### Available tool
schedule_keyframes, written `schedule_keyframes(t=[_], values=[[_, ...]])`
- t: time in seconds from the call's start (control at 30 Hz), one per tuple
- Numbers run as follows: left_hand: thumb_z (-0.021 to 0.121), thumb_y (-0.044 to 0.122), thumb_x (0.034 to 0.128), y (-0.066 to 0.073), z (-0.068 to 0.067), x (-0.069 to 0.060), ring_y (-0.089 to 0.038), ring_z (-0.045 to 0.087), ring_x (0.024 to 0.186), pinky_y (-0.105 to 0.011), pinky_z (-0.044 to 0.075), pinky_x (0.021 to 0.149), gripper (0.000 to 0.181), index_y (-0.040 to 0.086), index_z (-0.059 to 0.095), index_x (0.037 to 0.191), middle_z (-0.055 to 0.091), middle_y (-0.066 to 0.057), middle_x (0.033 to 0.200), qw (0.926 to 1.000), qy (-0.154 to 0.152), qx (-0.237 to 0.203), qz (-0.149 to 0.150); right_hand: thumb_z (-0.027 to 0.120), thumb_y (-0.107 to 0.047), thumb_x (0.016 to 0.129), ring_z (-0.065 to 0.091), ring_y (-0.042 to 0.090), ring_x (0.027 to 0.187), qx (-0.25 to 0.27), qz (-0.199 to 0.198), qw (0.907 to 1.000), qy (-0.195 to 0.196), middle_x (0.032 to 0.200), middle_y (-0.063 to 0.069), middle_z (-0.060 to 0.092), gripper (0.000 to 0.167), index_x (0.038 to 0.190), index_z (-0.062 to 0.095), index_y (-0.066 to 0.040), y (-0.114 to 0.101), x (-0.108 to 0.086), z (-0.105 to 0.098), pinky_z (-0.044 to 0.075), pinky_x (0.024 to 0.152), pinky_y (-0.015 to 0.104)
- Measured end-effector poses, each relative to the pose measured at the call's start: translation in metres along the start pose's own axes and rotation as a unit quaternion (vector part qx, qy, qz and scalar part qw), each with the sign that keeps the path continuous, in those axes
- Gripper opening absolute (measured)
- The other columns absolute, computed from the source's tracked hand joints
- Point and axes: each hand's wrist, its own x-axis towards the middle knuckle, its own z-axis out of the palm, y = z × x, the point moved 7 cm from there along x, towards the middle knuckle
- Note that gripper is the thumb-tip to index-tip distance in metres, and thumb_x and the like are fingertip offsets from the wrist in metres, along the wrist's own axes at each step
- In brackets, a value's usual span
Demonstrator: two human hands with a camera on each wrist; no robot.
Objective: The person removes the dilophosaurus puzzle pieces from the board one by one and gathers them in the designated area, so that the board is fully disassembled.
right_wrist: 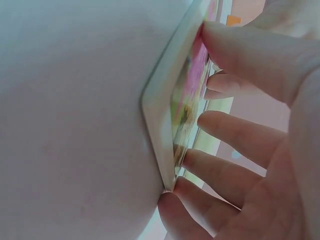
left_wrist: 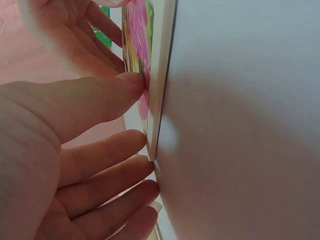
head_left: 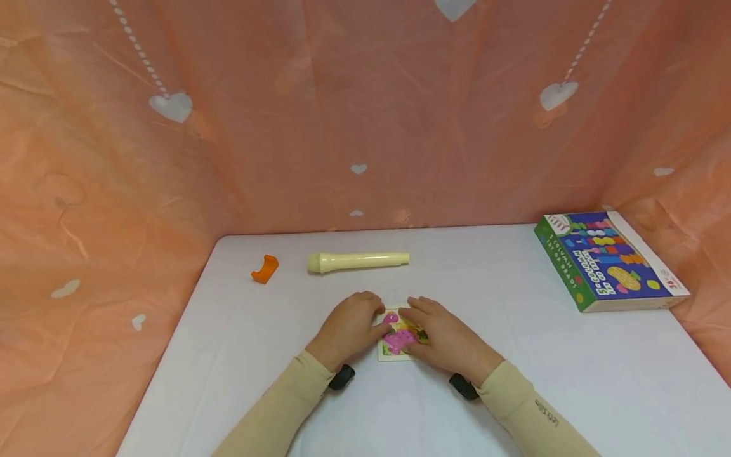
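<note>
A curtained-off nook, building type unclear: peach drapes (head_left: 377, 114) with pale hearts (head_left: 172, 106) hang along the far, left and right edges of a white table (head_left: 491, 279), with a boxed bead set (head_left: 611, 263) at its far right corner.

Picture board (head_left: 398, 341) partly hidden by left hand (head_left: 349, 329) and right hand (head_left: 448, 335), sleeves (head_left: 276, 406) cut off at bottom
</note>
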Motion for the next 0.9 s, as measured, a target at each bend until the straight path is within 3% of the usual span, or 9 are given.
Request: schedule_keyframes(t=[0.33, 0.6, 0.9], values=[[0.084, 0.037, 0.0955, -0.0011, 0.0012, 0.0, -0.026, 0.071, 0.119, -0.043, 0.058, 0.107, 0.035, 0.007, 0.079, 0.112, 0.076, -0.009, 0.123, 1.0, -0.005, -0.004, -0.002, 0.084, -0.031, 0.095, 0.044, 0.044, 0.156, -0.004, -0.002, 1.0, -0.003, 0.166, 0.019, 0.05, 0.061, 0.148, 0.065, -0.007, 0.0009, 0.0005, 0.0013, 0.043, 0.123, 0.058], [0.083, 0.039, 0.0956, -0.0028, 0.0029, 0.0003, -0.023, 0.068, 0.113, -0.041, 0.059, 0.102, 0.034, 0.01, 0.076, 0.112, 0.073, -0.006, 0.12, 1.0, -0.001, -0.004, -0.008, 0.084, -0.031, 0.095, 0.044, 0.044, 0.156, 0.0, 0.003, 1.0, -0.002, 0.165, 0.019, 0.05, 0.06, 0.147, 0.066, -0.007, 0.0007, 0.0006, 0.0012, 0.044, 0.122, 0.057], [0.082, 0.039, 0.0966, -0.0017, 0.0016, -0.0001, -0.024, 0.067, 0.117, -0.041, 0.057, 0.107, 0.034, 0.009, 0.077, 0.112, 0.073, -0.006, 0.123, 0.9999, 0.0, -0.002, -0.013, 0.085, -0.029, 0.094, 0.043, 0.043, 0.157, 0.008, 0.01, 0.9999, -0.005, 0.166, 0.018, 0.049, 0.06, 0.147, 0.066, -0.007, 0.0007, 0.0006, 0.0013, 0.043, 0.123, 0.057]])
